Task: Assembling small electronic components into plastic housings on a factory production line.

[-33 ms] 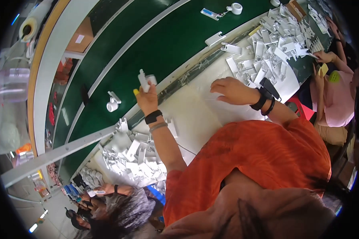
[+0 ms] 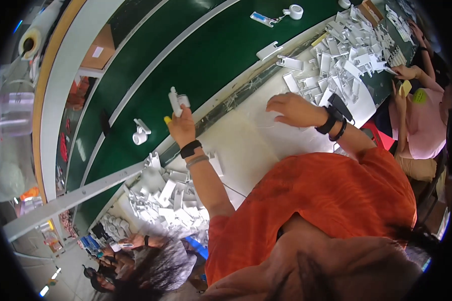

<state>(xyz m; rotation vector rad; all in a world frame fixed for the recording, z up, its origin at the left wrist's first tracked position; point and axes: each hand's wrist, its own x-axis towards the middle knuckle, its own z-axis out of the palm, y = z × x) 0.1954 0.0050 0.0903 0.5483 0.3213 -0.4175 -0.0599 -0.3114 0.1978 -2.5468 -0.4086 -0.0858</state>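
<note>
Over the green conveyor belt [image 2: 206,55], my left hand [image 2: 184,126] grips a white plastic assembly [image 2: 175,101], a narrow piece beside a rounded one. A yellow cover [image 2: 167,120] sits on one of its fingertips. My right hand [image 2: 297,110] hovers over the white worktop [image 2: 246,135], its fingers loosely bent and partly apart, with nothing in them. Just beyond it lies a large heap of white plastic housings [image 2: 326,62]. Another pile of white parts [image 2: 173,198] is near my left forearm.
More white assemblies [image 2: 140,131] ride on the belt, one with a round head [image 2: 296,12]. A white metal bar [image 2: 75,198] crosses at left. Co-workers' hands [image 2: 407,72] handle parts at right; another person [image 2: 155,261] is at lower left. A cardboard box [image 2: 99,47] stands beyond the belt.
My left hand, still holding the white assembly, has shifted slightly left in the picture. My right hand has barely moved.
</note>
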